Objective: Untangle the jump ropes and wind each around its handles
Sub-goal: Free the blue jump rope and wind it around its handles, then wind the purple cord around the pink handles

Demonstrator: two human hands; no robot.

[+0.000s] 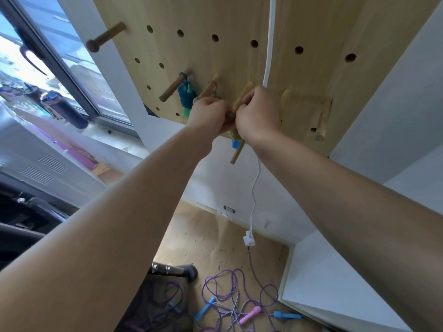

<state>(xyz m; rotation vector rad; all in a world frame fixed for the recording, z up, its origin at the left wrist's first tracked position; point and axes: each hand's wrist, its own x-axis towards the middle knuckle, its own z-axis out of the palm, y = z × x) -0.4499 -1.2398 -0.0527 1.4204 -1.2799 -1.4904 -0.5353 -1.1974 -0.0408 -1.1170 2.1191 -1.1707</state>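
Note:
Both my hands are raised to a wooden pegboard [215, 56]. My left hand [208, 113] and my right hand [257, 113] are closed together around a wound jump rope at a wooden peg [242, 97]; only its blue handle end [235, 143] shows below my hands. A blue wound rope bundle [185, 97] hangs on the peg to the left. On the floor lies a tangle of purple ropes [230, 298] with blue handles [205, 307] [286, 315] and a pink handle [250, 314].
More wooden pegs [105, 37] [321, 123] stick out of the board. A white cable [269, 44] runs down the board to an adapter [248, 238] near the floor. A window with dark bottles [63, 106] on its sill is at the left. A white cabinet [335, 271] stands at the right.

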